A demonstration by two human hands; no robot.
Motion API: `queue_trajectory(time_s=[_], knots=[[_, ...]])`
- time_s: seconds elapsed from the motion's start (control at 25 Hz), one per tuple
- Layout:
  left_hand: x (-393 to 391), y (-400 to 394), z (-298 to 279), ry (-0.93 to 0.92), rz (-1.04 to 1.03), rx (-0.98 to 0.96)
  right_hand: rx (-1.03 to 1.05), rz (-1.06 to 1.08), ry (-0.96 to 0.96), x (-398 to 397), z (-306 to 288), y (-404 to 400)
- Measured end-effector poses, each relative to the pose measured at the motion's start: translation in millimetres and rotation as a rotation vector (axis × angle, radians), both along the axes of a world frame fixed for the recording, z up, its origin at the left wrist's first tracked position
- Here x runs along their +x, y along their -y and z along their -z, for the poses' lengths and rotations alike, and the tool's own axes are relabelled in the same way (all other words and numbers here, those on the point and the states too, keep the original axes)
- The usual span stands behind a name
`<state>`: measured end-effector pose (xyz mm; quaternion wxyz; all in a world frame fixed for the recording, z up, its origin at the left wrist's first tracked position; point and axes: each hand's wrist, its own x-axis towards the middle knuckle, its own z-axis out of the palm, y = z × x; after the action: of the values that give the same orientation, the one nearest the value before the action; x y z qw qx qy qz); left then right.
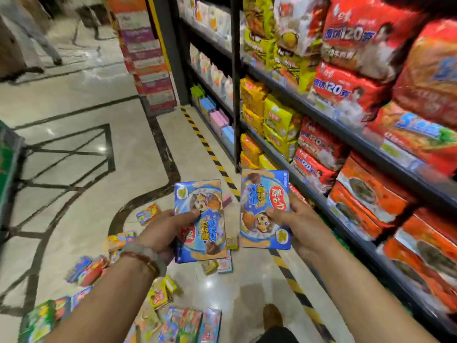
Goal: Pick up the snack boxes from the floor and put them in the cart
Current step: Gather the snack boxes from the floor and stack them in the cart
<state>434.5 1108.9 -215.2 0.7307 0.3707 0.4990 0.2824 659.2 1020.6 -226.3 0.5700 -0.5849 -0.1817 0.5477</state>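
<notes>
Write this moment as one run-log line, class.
left hand: grips blue snack box | right hand: grips second blue box | floor boxes: scattered | cart: unconfirmed

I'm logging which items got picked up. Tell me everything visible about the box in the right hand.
The blue snack box is a flat rectangular carton, seemingly glossy cardboard, printed with a cartoon character, biscuits, a red oval logo and a small yellow badge. It is held upright, face to the camera, print upside down. The right hand pinches its lower right side, thumb on the front. It is clear of the floor, beside the left hand's similar box.
</notes>
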Motion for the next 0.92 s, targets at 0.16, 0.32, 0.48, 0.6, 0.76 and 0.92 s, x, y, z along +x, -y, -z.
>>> queue_trajectory(time_s=[0.16,0.32,0.48,0.6,0.76,0.92], knots=[[-10,23,-7,-0.044,0.203,-0.009,-0.008,0.179,-0.030,-26,2,67],[11,61,-13,-0.054,0.421,-0.035,-0.012,0.400,-0.041,-41,-2,148],[61,118,-25,-0.035,0.672,-0.009,0.034,0.645,-0.028,-44,-14,243],[104,179,-30,-0.021,0.850,0.021,0.038,0.841,-0.013,-49,-19,325],[146,291,-31,0.005,1.086,-0.036,0.025,1.091,0.014,-74,-22,451],[155,429,-26,0.022,1.324,-0.065,-0.032,1.321,0.035,-122,-20,581]])
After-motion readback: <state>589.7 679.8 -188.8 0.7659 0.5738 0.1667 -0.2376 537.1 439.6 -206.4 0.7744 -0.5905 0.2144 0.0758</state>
